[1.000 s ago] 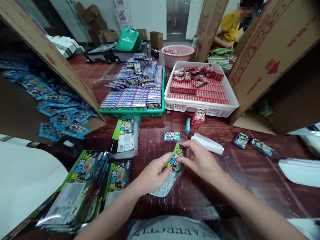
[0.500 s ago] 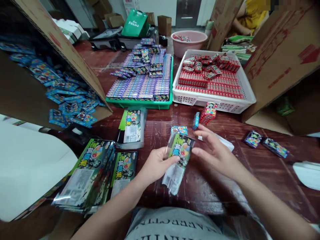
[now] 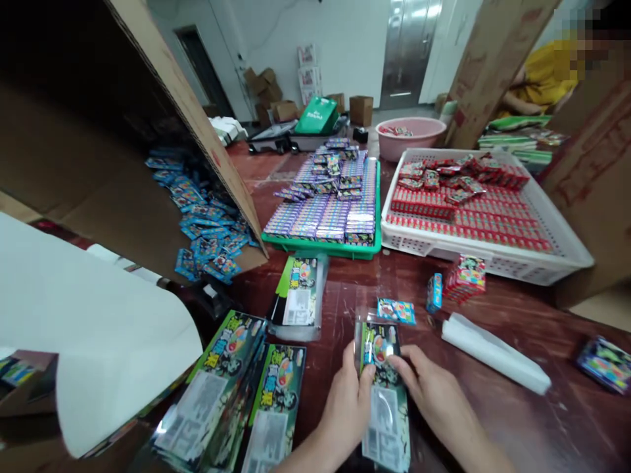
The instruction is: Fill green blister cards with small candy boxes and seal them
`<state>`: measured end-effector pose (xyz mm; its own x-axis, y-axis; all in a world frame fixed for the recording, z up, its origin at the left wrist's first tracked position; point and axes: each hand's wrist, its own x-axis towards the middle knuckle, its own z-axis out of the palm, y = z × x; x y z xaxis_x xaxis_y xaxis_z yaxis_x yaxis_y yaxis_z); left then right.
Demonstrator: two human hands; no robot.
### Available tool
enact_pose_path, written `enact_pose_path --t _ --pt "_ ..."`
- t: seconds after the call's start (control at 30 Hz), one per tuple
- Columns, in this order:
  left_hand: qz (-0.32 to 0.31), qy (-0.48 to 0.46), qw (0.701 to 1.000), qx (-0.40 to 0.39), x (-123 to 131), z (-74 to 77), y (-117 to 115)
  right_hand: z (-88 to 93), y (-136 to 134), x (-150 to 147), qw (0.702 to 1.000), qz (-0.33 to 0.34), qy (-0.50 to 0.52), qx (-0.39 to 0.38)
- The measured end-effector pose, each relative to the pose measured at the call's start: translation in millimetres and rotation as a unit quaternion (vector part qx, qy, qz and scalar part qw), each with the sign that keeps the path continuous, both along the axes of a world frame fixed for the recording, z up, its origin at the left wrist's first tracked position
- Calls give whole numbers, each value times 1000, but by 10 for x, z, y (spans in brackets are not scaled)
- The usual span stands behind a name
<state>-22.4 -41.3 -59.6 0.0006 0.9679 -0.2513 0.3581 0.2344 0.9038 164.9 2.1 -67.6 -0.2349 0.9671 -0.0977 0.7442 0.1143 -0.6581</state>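
Both hands hold one long printed plastic candy packet [image 3: 387, 424] low over the dark table. My left hand [image 3: 348, 401] grips its left edge, thumb on the front. My right hand [image 3: 436, 387] is closed at the right edge, thumb pressed on the printed face. Just beyond the packet's clear top lies a small blue candy box [image 3: 397, 311]. To the left are a pile of similar filled packets [image 3: 210, 387] and another packet [image 3: 276, 401] beside it. A stack of flat printed bags [image 3: 300, 295] lies farther forward.
Purple boxes fill a green tray [image 3: 320, 251]; red boxes fill a white basket [image 3: 493, 257]. Nearby are stacked red boxes [image 3: 466, 279], an upright blue box [image 3: 434, 293] and a white roll [image 3: 495, 351]. A carton [image 3: 221, 157] of blue packs stands left. Someone in yellow [image 3: 547, 79] sits behind cardboard.
The view has tilted up and shifted left. My right hand has come from beside the packet onto its right edge. The packet has turned more upright and now lies lower.
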Motion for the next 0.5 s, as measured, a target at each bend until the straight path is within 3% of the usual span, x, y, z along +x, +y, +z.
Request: enact_pose_path --t 0.13,0.2,0.27,0.37,0.5 --pt "-31 47 998 -20 -187 1 47 94 513 214 976 92 -56 190" --pt "-42 88 995 2 -238 83 82 155 727 249 955 163 -114 220" --pt "-18 170 982 81 -246 229 205 203 865 217 942 207 -176 199" --pt "10 313 922 228 -173 542 687 267 934 85 938 221 -222 149" --pt "-28 448 840 305 -8 886 1745 351 822 -26 952 155 -246 96"
